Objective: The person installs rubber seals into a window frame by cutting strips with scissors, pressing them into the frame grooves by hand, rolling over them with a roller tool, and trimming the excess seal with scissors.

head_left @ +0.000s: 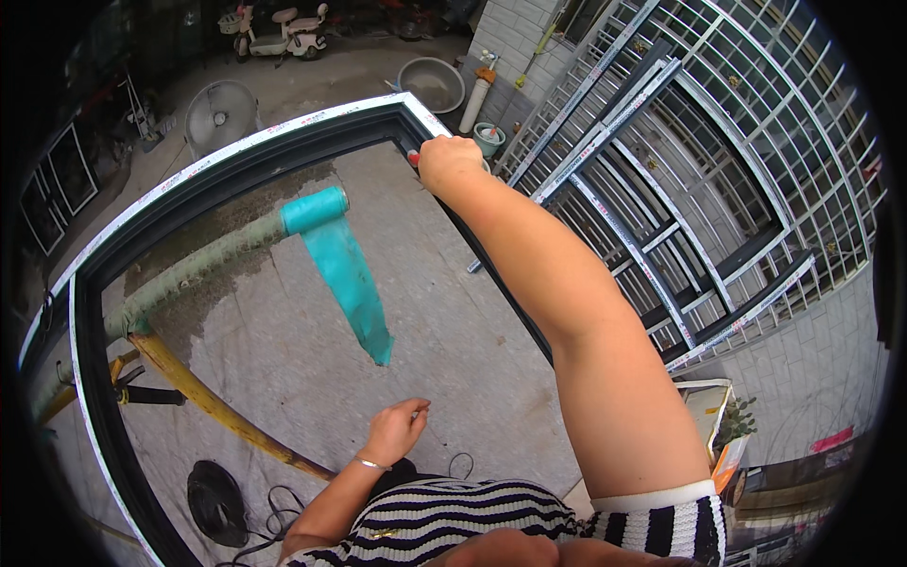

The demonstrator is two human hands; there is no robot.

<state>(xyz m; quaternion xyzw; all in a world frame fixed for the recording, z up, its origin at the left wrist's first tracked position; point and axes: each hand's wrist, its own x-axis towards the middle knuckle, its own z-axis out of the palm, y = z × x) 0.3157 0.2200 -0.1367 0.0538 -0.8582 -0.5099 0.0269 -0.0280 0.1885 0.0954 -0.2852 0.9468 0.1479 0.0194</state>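
A large dark window frame with white printed film on its outer face spans the view, raised above the ground. My right arm is stretched out to its far right corner. There my right hand is closed in a fist against the rail, and a small red bit shows at its left side. The rest of what it grips is hidden by the fingers. My left hand hangs close to my body inside the frame's outline, fingers loosely bent and apart, with nothing visible in it.
A teal roll of film sits on a wrapped pole, its loose strip hanging down. A yellow curved pole and a black coil lie at left. More frames lean on a barred grille at right. Beyond stand a fan and basin.
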